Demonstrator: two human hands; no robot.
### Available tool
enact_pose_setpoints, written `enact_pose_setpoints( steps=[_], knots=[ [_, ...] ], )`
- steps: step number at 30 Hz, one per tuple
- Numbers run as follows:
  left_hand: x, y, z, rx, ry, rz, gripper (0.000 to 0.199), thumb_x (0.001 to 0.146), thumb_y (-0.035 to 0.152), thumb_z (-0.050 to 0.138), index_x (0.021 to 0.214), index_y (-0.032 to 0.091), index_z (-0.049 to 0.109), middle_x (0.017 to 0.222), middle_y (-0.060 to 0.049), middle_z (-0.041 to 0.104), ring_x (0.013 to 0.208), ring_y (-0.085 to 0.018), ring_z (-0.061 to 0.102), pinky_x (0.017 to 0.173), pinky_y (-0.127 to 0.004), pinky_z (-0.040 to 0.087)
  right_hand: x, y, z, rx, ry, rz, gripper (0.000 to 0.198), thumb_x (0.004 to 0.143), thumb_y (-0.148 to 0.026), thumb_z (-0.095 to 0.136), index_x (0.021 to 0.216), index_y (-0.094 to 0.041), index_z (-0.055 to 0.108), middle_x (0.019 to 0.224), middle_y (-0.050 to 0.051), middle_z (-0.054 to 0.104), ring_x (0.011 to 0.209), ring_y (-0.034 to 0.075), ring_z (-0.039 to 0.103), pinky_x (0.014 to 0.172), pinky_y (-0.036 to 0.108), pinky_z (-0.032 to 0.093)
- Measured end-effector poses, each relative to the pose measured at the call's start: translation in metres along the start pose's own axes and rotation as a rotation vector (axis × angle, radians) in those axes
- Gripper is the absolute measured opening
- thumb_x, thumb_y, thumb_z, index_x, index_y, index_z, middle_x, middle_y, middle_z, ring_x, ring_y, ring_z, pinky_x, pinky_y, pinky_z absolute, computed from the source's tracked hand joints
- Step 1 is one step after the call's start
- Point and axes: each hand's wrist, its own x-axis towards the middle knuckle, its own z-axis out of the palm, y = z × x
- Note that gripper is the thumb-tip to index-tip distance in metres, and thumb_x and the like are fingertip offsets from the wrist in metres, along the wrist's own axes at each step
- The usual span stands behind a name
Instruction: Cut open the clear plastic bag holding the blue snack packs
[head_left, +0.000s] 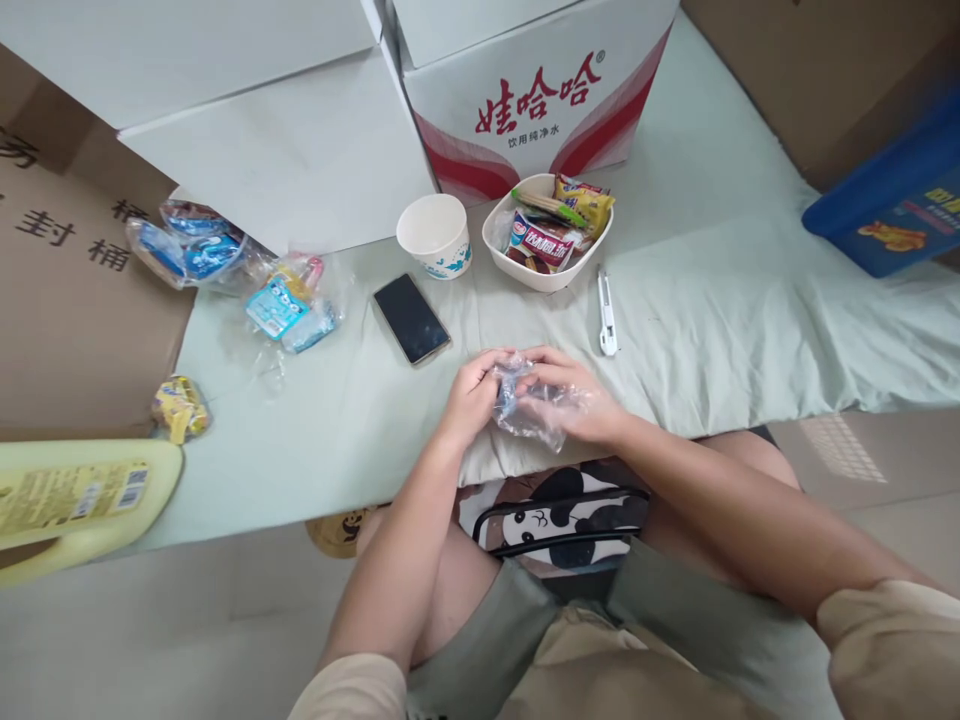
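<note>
Holding a clear plastic bag (529, 428) between them, both hands meet near the centre of the frame in the head view. The left hand (472, 392) closes thumb and fingers on the bag's left side; the right hand (586, 402) lies over its upper right part, fingers bent onto the film. How hard either one presses, I cannot tell. A bluish patch shows within the folds, but whether it is print or something inside is unclear.

The bag looks thin and crumpled, so it should weigh next to nothing, give way under any push, and slide a little on bare skin. Film like this probably tears easily once nicked. Bunched folds at the left hand should give the surest pinch; the loose lower edge, spread below the right hand, would likely just flap.

Around it, a phone (411, 318) lies left of centre, with a cup (433, 238) above it. A bowl (541, 277) of packets (541, 242) sits at upper centre, and a cutter (607, 315) lies to the right of the hands, apart from them.
</note>
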Motion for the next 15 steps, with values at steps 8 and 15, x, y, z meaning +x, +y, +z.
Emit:
enact_pose_setpoints(
  steps=[8, 15],
  knots=[
    [-0.006, 0.006, -0.003, 0.093, -0.252, 0.096, 0.04, 0.085, 0.049, 0.055, 0.103, 0.016, 0.07, 0.132, -0.013, 0.059, 0.113, -0.028, 0.062, 0.085, -0.035, 0.056, 0.001, 0.006, 0.002, 0.143, 0.154, 0.174, 0.02, 0.089, -0.041, 0.065, 0.094, -0.024, 0.056, 0.085, 0.001, 0.058, 0.074, 0.016, 0.056, 0.069, 0.032, 0.048],
    [-0.007, 0.009, 0.007, 0.243, -0.182, 0.259, 0.041, 0.09, 0.055, 0.057, 0.096, 0.016, 0.071, 0.118, -0.013, 0.066, 0.106, -0.025, 0.064, 0.093, -0.036, 0.052, 0.002, 0.008, 0.001, 0.173, 0.182, 0.287, 0.044, 0.076, -0.045, 0.074, 0.109, -0.025, 0.052, 0.1, 0.003, 0.057, 0.082, 0.017, 0.056, 0.072, 0.031, 0.048]
  ],
)
